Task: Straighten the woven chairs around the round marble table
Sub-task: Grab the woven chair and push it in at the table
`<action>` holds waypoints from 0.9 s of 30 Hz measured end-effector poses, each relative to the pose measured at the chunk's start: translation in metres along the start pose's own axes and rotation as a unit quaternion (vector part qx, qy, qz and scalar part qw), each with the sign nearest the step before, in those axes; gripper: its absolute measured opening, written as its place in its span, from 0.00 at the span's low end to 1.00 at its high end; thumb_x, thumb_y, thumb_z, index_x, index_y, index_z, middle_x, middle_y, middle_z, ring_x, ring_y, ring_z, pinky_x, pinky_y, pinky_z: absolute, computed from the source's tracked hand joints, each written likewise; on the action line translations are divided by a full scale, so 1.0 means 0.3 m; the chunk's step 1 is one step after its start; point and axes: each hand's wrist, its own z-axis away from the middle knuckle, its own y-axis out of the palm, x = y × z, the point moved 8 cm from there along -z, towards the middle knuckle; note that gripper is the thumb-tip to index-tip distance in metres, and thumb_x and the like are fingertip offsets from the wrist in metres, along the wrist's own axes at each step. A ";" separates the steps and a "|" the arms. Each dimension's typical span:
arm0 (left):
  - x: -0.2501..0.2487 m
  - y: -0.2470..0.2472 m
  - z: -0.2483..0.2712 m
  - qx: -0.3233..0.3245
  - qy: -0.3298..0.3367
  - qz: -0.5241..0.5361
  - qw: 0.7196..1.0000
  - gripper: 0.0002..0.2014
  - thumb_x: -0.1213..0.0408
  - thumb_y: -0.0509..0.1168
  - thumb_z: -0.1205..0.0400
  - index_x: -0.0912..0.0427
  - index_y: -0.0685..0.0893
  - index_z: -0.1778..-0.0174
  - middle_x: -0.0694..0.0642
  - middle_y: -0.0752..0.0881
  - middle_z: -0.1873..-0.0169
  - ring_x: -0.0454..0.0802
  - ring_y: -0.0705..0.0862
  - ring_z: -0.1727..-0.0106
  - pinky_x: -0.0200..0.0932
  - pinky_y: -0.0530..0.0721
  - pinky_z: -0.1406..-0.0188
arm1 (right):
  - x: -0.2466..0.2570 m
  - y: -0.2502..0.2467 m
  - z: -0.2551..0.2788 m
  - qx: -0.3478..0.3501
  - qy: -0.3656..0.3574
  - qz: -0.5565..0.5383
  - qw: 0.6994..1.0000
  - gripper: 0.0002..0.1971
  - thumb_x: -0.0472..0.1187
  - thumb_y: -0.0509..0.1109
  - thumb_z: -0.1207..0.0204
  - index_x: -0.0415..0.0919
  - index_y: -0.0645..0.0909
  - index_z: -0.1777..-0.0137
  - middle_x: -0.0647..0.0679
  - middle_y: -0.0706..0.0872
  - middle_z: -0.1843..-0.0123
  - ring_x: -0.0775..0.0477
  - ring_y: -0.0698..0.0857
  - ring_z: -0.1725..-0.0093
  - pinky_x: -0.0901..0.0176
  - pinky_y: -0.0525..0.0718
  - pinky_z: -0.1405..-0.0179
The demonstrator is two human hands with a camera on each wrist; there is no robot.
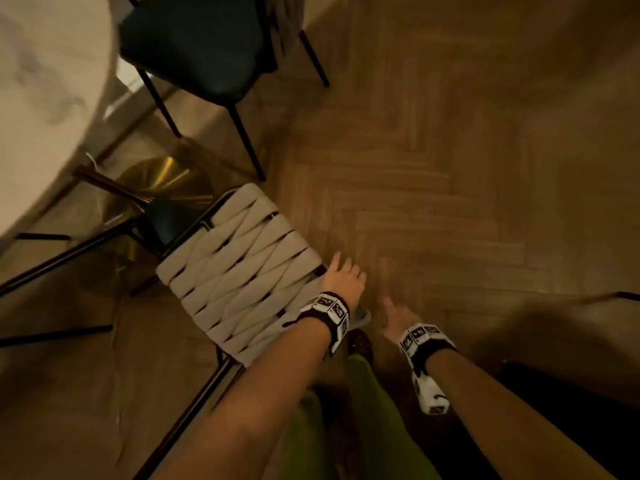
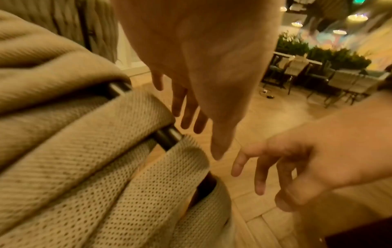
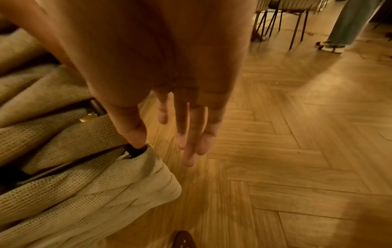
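A woven chair [image 1: 235,268] with beige straps on a black frame stands beside the round marble table [image 1: 41,81], its dark seat tucked toward the table. My left hand [image 1: 344,275] lies at the right edge of the woven back, fingers straight. In the left wrist view the left hand [image 2: 201,100] hangs past the straps [image 2: 84,151] without curling round them. My right hand [image 1: 393,315] is open just right of the chair's near corner. In the right wrist view its thumb [image 3: 135,132] reaches the frame gap between straps [image 3: 84,176]; contact is unclear.
A dark green chair [image 1: 194,39] stands further round the table, above the brass table base [image 1: 162,188]. Herringbone wood floor [image 1: 450,168] spreads to the right. My shoe [image 1: 360,342] is by the chair's corner. Further off are other chairs [image 2: 297,70] and a person's legs [image 3: 341,25].
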 end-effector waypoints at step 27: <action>0.297 -0.044 0.862 -0.101 -0.026 0.015 0.994 0.25 0.36 0.60 0.22 0.53 0.81 0.42 0.56 0.88 0.51 0.55 0.86 0.50 0.50 0.77 0.44 | 0.255 -0.093 0.222 -0.048 -0.194 0.261 0.944 0.45 0.45 0.77 0.33 0.55 0.56 0.19 0.45 0.64 0.18 0.40 0.70 0.23 0.48 0.73 0.28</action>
